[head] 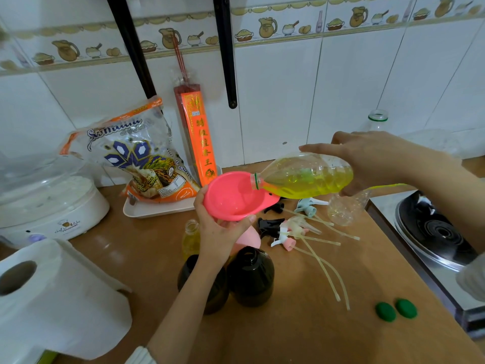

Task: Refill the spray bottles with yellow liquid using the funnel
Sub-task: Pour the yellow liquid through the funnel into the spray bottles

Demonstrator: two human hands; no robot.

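Centre frame: left hand grips the rim of a pink plastic funnel, thumb over the near edge, fingers behind. Funnel spout sits w/ a pink bottle just below it, mostly hidden by the hand. Right hand, centre right, holds a clear plastic bottle of yellow liquid tipped near horizontal, its mouth over the funnel bowl. Two dark brown bottles stand lower centre on the brown wooden surface, touching. Spray-trigger heads w/ dip tubes lie loose right of the funnel. Two green caps lower right, side by side.
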